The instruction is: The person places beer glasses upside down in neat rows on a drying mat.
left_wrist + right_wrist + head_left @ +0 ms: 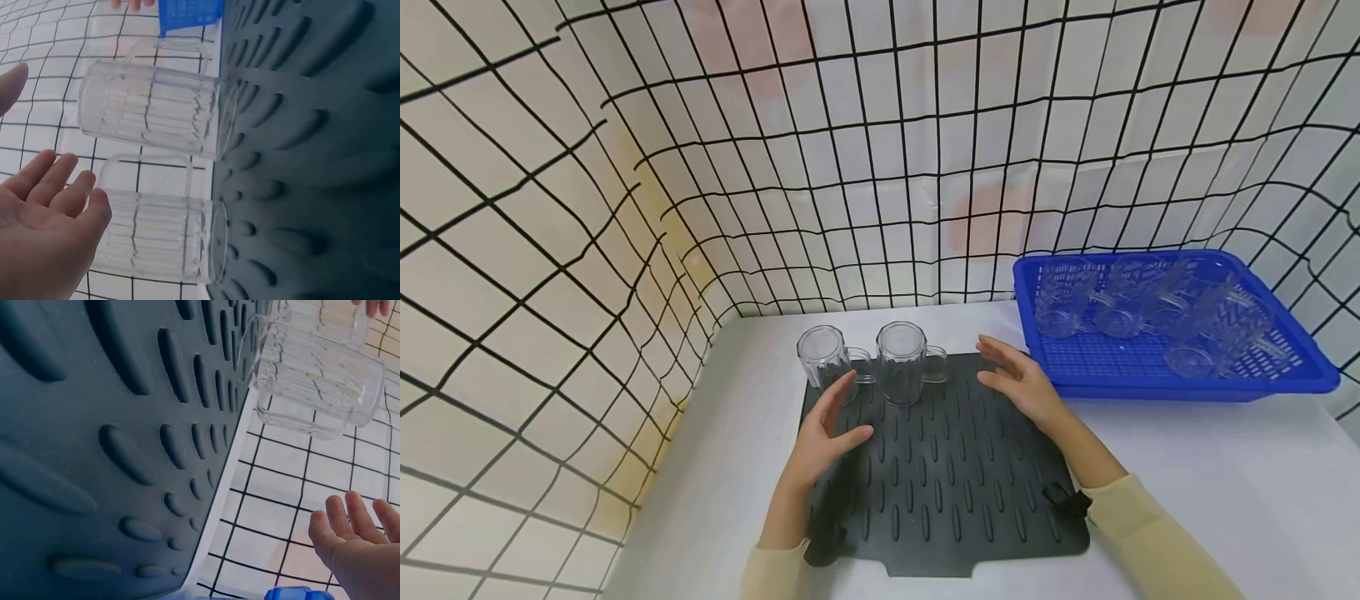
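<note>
Two clear glass mugs stand upside down side by side at the back left of a dark ridged mat [940, 483]. The left mug [822, 348] and the right mug [901, 367] both have their handles toward the right. My left hand [822, 442] hovers over the mat's left side, just in front of the left mug, fingers extended and thumb apart. To the right of the right mug, my right hand [1018, 385] is held above the mat's back right part with relaxed fingers. Neither hand holds anything; in the left wrist view the left palm [47, 231] shows bare.
A blue plastic basket [1052, 390] stands at the back right, with several clear glass mugs [1120, 312] inside. Black wire grid panels [880, 183] rise behind and on both sides of the white table [700, 500]. A black strap [1067, 502] circles the right wrist.
</note>
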Motion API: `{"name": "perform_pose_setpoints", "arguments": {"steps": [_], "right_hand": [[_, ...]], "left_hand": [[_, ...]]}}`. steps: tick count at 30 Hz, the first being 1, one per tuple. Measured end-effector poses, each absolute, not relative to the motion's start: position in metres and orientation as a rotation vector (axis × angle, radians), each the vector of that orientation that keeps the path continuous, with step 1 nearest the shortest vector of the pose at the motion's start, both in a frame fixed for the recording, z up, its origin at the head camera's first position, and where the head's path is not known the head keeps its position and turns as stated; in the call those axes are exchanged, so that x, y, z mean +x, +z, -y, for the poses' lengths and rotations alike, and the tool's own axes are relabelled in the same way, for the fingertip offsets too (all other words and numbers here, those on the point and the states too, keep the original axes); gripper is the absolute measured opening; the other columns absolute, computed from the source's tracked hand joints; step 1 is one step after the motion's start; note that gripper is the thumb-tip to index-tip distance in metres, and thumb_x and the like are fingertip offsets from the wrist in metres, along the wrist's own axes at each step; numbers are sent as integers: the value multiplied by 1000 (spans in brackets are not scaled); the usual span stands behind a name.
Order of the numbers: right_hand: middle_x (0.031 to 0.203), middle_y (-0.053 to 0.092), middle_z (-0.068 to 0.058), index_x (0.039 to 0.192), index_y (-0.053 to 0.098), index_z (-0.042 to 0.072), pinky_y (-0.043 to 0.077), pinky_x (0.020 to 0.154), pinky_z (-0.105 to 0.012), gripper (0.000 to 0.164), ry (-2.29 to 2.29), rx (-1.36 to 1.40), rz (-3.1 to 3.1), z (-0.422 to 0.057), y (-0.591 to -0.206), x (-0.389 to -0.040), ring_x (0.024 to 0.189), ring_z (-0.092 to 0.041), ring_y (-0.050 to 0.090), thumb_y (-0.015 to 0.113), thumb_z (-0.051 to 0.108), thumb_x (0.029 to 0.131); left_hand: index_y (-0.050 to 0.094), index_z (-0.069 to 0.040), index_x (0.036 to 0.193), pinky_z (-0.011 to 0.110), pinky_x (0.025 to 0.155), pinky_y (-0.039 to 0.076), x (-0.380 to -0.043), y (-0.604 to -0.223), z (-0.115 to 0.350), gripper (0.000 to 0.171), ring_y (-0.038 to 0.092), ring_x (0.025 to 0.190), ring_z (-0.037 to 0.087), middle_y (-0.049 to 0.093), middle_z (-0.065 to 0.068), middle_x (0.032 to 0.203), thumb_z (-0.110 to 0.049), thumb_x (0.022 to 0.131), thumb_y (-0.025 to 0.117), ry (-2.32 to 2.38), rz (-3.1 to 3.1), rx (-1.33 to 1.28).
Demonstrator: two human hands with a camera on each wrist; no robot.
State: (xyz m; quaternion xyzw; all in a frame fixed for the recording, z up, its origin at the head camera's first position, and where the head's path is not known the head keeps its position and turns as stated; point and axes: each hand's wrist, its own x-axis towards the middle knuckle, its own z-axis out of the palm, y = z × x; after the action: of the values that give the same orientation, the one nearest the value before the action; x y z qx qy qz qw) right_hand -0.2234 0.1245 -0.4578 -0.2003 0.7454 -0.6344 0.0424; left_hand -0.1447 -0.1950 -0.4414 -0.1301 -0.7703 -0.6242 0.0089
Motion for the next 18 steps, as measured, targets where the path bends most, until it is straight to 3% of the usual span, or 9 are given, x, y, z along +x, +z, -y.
{"name": "perform_pose_setpoints", "arguments": {"steps": [4,7,9,12,16,18], "right_hand": [[147,40,-26,150,34,-1,23,112,-55,58,-1945,-622,-2293,-129,-454,-217,137,-38,34,58,7,97],[144,43,-26,149,35,-2,30,112,-40,56,-1965,-645,-2295,-133,-450,-212,134,-31,41,58,6,98],[142,47,-21,148,36,-3,34,109,-27,55,-1986,-660,-2297,-136,-448,-209,131,-21,47,58,6,97],[137,54,-4,146,37,-5,37,101,-14,54,-2031,-679,-2279,-141,-445,-204,124,-6,50,57,5,98],[129,56,15,146,34,-9,38,100,-15,53,-2089,-710,-2259,-149,-442,-199,122,-3,51,55,2,98],[128,56,15,145,34,-11,39,100,-16,53,-2111,-720,-2263,-153,-441,-198,121,-5,52,55,0,98]], "left_hand": [[33,-5,151,49,116,16,-144,-458,202,78,21,146,29,30,12,157,2,84,72,-1893,2452,-390],[36,-12,151,51,116,16,-142,-467,208,78,22,146,28,32,7,156,-2,84,75,-1863,2490,-355],[37,-14,151,53,115,16,-138,-469,211,78,22,145,29,33,6,156,-5,84,76,-1848,2512,-339],[38,-16,151,57,114,18,-132,-471,213,78,24,144,33,34,7,156,-11,84,77,-1791,2561,-324],[39,-17,151,66,109,21,-123,-473,214,78,26,143,37,34,8,155,-17,83,78,-1665,2645,-293],[39,-17,151,69,106,22,-120,-474,215,79,27,142,38,35,9,155,-19,82,79,-1616,2674,-287]]}}
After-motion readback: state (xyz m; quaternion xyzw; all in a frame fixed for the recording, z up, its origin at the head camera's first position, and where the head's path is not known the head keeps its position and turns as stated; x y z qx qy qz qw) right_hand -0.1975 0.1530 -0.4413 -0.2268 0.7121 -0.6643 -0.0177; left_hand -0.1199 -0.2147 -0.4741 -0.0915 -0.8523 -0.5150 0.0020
